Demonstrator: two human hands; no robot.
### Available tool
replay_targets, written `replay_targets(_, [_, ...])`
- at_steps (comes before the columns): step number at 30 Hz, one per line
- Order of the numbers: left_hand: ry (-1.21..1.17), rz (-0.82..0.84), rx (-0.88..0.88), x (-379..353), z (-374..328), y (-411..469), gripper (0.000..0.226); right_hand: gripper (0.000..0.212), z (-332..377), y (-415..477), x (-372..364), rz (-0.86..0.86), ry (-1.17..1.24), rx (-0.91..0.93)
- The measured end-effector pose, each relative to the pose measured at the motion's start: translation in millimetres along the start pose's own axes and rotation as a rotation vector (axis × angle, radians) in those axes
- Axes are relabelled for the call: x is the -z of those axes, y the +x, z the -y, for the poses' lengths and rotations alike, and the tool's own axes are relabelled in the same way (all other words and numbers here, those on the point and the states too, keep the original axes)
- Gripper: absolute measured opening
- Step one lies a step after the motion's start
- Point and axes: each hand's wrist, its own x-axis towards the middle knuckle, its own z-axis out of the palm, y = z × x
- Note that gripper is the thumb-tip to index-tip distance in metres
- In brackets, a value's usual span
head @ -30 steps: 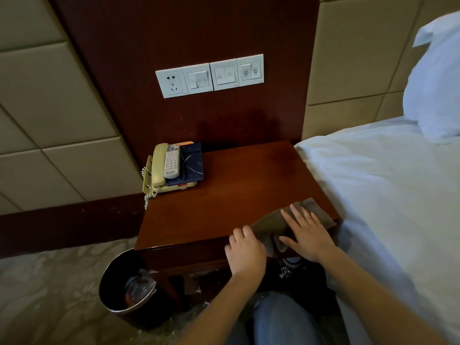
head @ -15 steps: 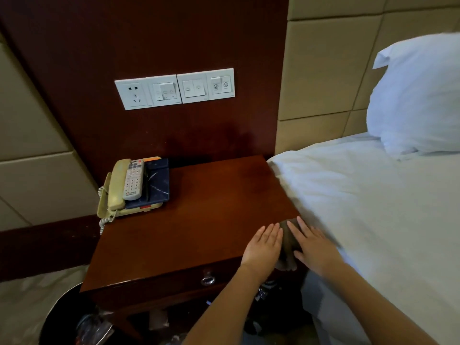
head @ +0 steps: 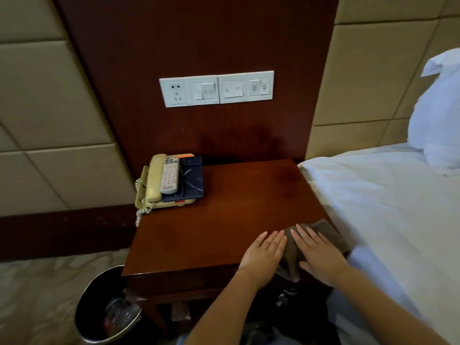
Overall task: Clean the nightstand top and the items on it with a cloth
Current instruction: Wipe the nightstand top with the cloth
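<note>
Cloth (head: 292, 250) under flat right grip (head: 319, 255), left grip (head: 263, 255) flat on nightstand (head: 224, 220); remote (head: 170, 178) label illegible.

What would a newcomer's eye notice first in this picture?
Probably the two hands at the near right corner of the nightstand: the right hand lies flat on a brown cloth, the left hand flat beside it. Next, the cream telephone at the back left, a remote control lying on it, and the white switch panel above.

left hand (head: 265, 252): fist uncurled, now flat on nightstand (head: 219, 220) | cloth (head: 293, 250): more bunched under right hand (head: 319, 255)
</note>
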Motion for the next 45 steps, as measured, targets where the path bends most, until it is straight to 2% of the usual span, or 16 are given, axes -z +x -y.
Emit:
replay_targets(7, [-0.086,0.123,0.06,-11.3,85.6,-82.0,0.068,0.083,99.1,35.8,30.8,0.104,0.106,0.116])
replay_targets(10, [-0.08,0.148,0.104,-17.3,120.9,-112.6,0.067,0.079,142.9,56.2,39.9,0.124,0.158,0.134])
replay_targets(15, [-0.137,0.092,0.174,-35.8,156.1,-138.0,0.063,0.07,188.7,89.3,41.6,0.14,0.198,0.12])
replay_targets(19, [-0.256,0.005,0.193,-28.8,181.0,-130.1,0.058,0.063,192.0,114.4,46.9,0.195,0.248,0.127])
replay_targets(21, [-0.335,-0.203,0.333,-13.1,193.4,-114.6,0.044,0.06,185.3,122.7,47.4,0.194,0.268,0.145])
replay_targets(23, [-0.425,-0.444,0.661,2.7,211.9,-94.8,0.034,0.057,179.5,127.7,45.5,0.172,0.271,0.16])
replay_targets(24, [-0.469,-0.487,0.844,9.0,222.9,-85.7,0.035,0.057,177.3,129.5,44.0,0.163,0.267,0.159])
replay_targets(26, [-0.557,-0.385,1.108,17.5,242.5,-68.7,0.05,0.056,173.9,132.4,41.5,0.144,0.251,0.149])
replay_targets(28, [-0.606,-0.249,1.196,19.9,253.4,-52.6,0.067,0.056,171.4,134.7,40.3,0.126,0.24,0.146])
replay_targets(30, [-0.609,-0.206,1.226,18.3,258.7,-39.5,0.074,0.056,169.1,135.4,40.0,0.102,0.236,0.142])
replay_targets(35, [-0.514,-0.178,1.284,16.1,263.3,-24.3,0.073,0.057,165.4,137.0,38.4,0.047,0.224,0.131])
replay_targets(41, [-0.567,0.008,1.298,24.7,261.3,-16.8,0.091,0.057,166.0,133.8,38.3,0.026,0.216,0.129])
replay_targets(43, [-0.554,-0.009,1.301,25.3,260.6,-20.8,0.088,0.057,165.2,133.9,37.0,0.025,0.215,0.133])
replay_targets(45, [-0.537,-0.092,1.292,27.2,258.5,-28.4,0.074,0.056,163.2,133.6,35.5,0.029,0.226,0.134])
